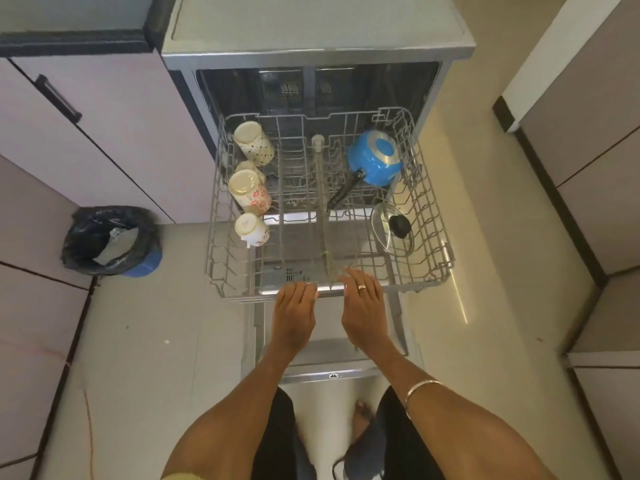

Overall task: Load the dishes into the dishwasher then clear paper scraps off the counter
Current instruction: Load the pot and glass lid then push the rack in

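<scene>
in the middle of the frame a grey wire rack (429, 216) stands pulled out of the open dishwasher (311, 57), over the lowered door (325, 362). both hands lie side by side on the rack's near rail at lower centre. the left hand (294, 313) has straight fingers held close together, the tips resting on the rail. the right hand (363, 306), with a ring on one finger and a bangle on its wrist, also has straight fingers, slightly fanned, reaching over the rail into the rack. neither hand grips anything.

along the left side of the rack three cups lie on their sides in a row: a dotted cup (254, 142) farthest up, a flowered cup (249, 190) below it, and a small white cup (251, 230) nearest the hands. another pale piece shows partly between the upper two; what it is cannot be told. at the upper right of the rack a blue pot (375, 157) rests bottom up, its black handle (346, 190) pointing toward the centre. just below it a glass lid (384, 230) with a black knob leans in the right-hand tines.

at the left of the frame a bin (110, 240) lined with a black bag stands on the pale floor (166, 341), beside light cabinets (104, 133). more cabinets run down the right edge.
</scene>
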{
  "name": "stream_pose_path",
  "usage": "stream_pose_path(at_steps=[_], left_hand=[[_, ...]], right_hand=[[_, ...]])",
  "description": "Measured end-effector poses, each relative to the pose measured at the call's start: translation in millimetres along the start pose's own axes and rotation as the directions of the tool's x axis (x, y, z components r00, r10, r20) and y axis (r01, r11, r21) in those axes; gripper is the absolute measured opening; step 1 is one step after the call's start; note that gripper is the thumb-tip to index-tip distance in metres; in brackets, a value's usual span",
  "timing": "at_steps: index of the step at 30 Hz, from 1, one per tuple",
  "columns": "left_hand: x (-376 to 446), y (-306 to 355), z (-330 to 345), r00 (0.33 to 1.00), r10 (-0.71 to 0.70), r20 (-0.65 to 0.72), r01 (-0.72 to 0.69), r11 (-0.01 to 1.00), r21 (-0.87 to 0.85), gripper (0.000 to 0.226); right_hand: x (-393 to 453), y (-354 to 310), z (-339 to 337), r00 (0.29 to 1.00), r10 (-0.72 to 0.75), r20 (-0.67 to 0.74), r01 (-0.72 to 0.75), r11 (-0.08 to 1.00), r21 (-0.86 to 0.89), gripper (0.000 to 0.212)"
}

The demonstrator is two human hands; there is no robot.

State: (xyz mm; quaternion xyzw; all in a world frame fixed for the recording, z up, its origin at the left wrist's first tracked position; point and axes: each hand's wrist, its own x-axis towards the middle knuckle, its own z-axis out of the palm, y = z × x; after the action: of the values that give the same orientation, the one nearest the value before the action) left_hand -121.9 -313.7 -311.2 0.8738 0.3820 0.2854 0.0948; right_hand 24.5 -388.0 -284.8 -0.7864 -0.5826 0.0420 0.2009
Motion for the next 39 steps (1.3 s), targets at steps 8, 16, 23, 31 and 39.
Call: stream_pose_path(at_steps=[8, 16, 23, 31, 39], left_hand=[[15.4, -8.9, 32.4, 0.992, -0.005, -0.127, 0.009, 0.999, 0.038, 0.016], [75.8, -39.2, 47.4, 0.969, 0.06, -0.241, -0.045, 0.997, 0.065, 0.013], [136.7, -63.1, 82.6, 0.904, 0.118, -0.411, -0.085, 0.992, 0.096, 0.034], [208.8, -107.1, 127.6, 0.77, 0.241, -0.591, -0.119, 0.964, 0.238, 0.032], [268.0, -134.2, 140.9, 0.856, 0.317, -0.407, -0.16, 0.913, 0.376, 0.048]], right_hand=[[21.7, 22.4, 13.9, 0.987, -0.112, -0.115, 0.108, 0.994, -0.034, 0.031], [86.8, 25.8, 31.3, 0.94, -0.157, -0.303, 0.158, 0.987, -0.02, 0.029], [149.5, 44.4, 47.1, 0.892, -0.186, -0.413, 0.207, 0.978, 0.008, 0.037], [220.7, 53.2, 70.7, 0.817, -0.203, -0.54, 0.221, 0.975, -0.031, 0.047], [280.9, 85.6, 114.9, 0.771, -0.239, -0.59, 0.208, 0.971, -0.122, 0.056]])
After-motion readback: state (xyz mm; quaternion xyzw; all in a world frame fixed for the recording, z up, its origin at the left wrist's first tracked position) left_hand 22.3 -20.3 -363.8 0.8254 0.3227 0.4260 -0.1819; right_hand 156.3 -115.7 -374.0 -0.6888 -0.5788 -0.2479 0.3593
